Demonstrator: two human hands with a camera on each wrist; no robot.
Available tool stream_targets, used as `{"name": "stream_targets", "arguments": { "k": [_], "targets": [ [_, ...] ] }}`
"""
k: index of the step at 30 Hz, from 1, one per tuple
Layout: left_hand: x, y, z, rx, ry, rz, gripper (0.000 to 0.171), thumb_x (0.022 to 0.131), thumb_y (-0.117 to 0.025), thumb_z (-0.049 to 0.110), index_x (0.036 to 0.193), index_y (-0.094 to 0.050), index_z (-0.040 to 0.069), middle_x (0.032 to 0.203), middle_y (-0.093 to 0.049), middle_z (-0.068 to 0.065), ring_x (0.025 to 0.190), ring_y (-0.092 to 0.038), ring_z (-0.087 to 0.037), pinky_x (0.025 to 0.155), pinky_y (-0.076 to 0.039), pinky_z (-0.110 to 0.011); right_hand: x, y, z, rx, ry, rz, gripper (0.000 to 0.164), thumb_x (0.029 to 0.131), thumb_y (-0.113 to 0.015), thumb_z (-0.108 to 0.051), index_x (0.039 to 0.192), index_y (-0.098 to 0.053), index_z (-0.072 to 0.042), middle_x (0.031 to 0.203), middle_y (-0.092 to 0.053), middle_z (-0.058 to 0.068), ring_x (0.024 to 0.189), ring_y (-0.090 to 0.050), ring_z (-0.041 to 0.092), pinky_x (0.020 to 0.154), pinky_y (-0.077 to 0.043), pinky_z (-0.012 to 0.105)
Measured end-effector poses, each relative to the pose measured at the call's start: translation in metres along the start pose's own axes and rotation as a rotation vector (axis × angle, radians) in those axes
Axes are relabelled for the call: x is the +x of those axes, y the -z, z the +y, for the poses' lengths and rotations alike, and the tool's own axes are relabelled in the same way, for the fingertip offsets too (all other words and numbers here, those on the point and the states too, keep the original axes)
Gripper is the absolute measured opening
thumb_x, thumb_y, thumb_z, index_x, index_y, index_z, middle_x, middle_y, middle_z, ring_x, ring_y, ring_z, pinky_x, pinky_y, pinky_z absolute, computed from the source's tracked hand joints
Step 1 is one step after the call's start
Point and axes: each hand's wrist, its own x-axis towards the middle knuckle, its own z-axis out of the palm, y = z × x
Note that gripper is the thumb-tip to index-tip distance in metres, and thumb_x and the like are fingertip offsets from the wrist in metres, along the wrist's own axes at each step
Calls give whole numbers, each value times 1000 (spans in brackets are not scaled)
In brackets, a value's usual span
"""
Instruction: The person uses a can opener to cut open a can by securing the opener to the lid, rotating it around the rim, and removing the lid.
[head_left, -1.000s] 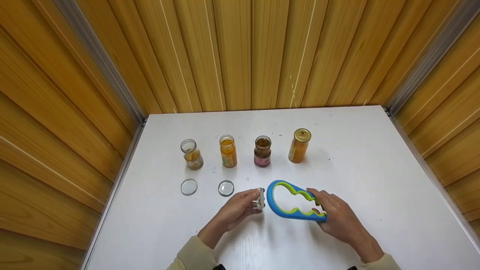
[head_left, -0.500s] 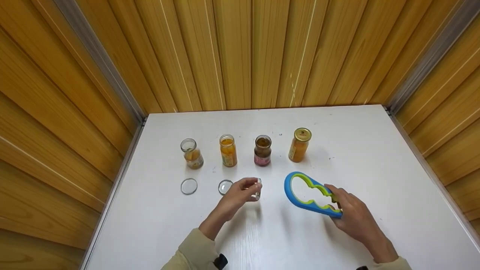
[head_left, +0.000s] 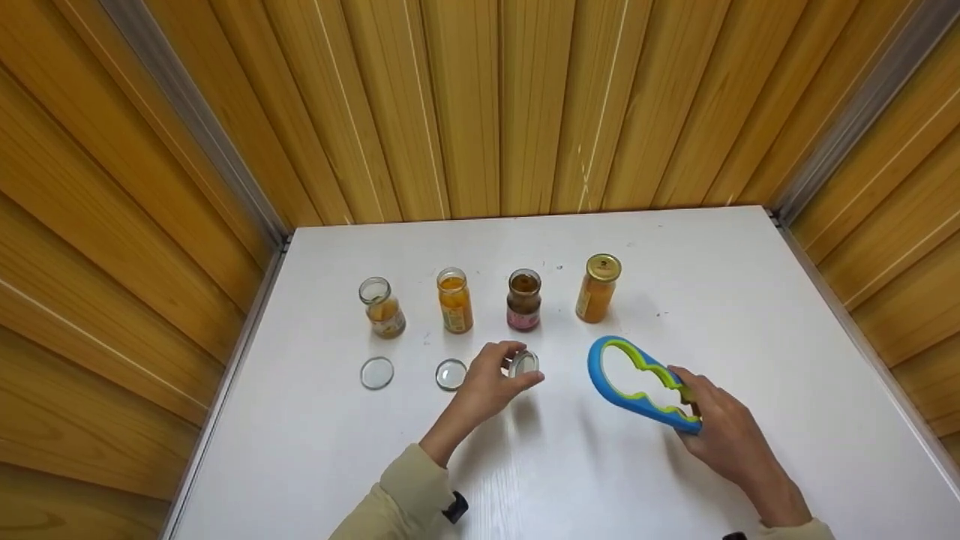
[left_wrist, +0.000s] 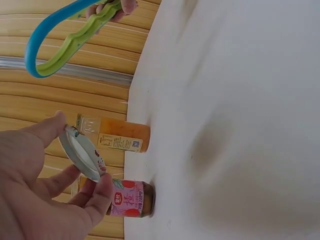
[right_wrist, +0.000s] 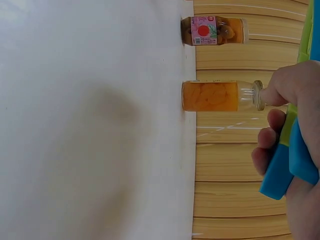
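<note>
My left hand pinches a jar lid by its edge, with the pale inner side facing up toward the head camera. In the left wrist view the lid shows a patterned rim between thumb and fingers. A blue and green jar opener is gripped by its handles in my right hand, raised over the table at the right. Just beyond the left hand stands an open jar with a pink label. Beyond the opener, a jar of orange fruit wears its gold lid.
Two more open jars, one with pale fruit and one with orange fruit, stand to the left in the same row. Two lids lie in front of them, a left one and a right one. Wood-patterned walls enclose the white table.
My left hand has moved slightly forward and right, turning the lid from edge-on to inner side up. The jar opener has moved right and away from the lid in my right hand.
</note>
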Motion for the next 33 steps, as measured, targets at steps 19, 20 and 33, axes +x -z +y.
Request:
{"name": "stream_targets", "arguments": {
  "k": [19,20,33],
  "targets": [
    [38,-39,-20,468,-126,65,60,88,-85,32,139,-65,10,129,-57,-9,116,-54,-22,100,-51,-35,-9,7,14,-1,-50,-3,91,56,-92,12,139,-54,2,106,-68,16,76,-59,19,64,-58,41],
    [40,-40,-21,477,-126,62,59,88,-84,32,140,-65,10,130,-57,-9,117,-54,-22,101,-51,-35,-9,8,14,0,-53,-7,91,56,-92,12,139,-54,2,107,-68,16,77,-60,19,65,-58,42],
    [53,-54,-36,611,-195,76,60,88,-85,27,139,-61,7,129,-56,-11,118,-53,-25,103,-47,-38,-9,11,19,1,-84,-9,91,58,-92,13,139,-54,2,105,-68,16,77,-60,19,64,-56,40]
  ]
}}
